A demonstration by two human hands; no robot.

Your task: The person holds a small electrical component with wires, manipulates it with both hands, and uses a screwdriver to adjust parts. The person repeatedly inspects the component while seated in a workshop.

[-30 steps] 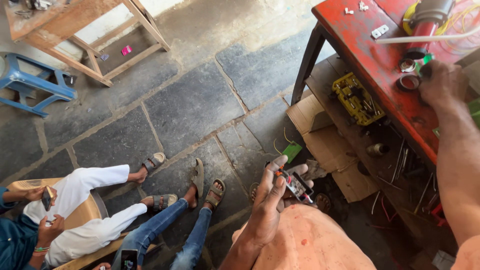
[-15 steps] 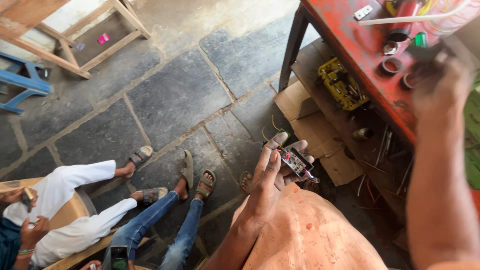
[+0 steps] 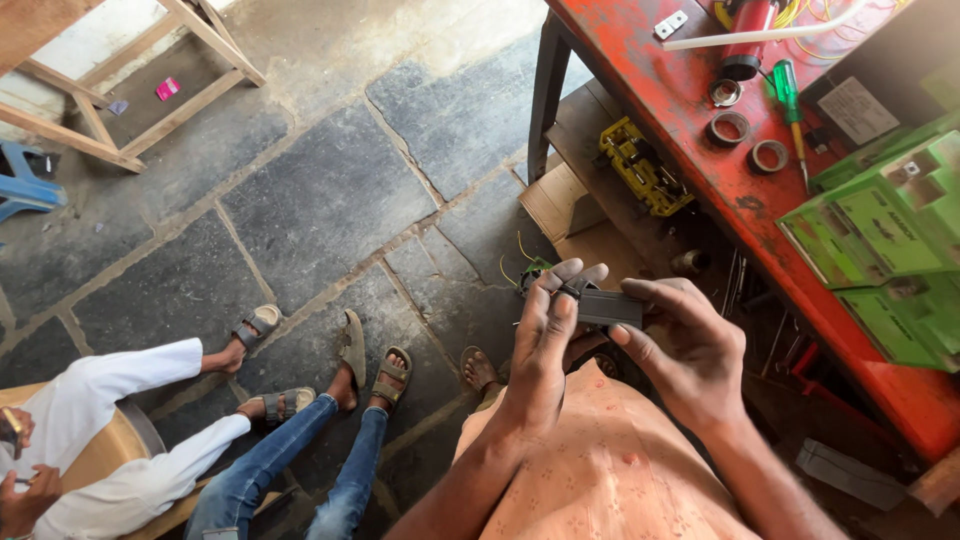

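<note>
Both my hands meet over my lap and grip one small dark rectangular part [image 3: 610,307]. My left hand [image 3: 545,350] has its fingers stretched along the part's left end, and my right hand [image 3: 685,345] pinches its right end between thumb and fingers. My knee in peach cloth [image 3: 600,470] lies just below them. To the right stands a red workbench [image 3: 690,120] with tape rolls [image 3: 728,128], a green-handled screwdriver [image 3: 790,100], a red tool [image 3: 745,30] and green boxes [image 3: 880,230].
Two seated people stretch their legs over the stone floor at lower left: white trousers [image 3: 120,400] and blue jeans [image 3: 290,460], all in sandals. Cardboard [image 3: 560,200] and a yellow tool [image 3: 640,170] lie under the bench. A wooden frame [image 3: 130,100] stands at upper left.
My right hand came off the workbench and down to my lap, joining my left hand on the dark part. The view shifted, bringing the green boxes into sight.
</note>
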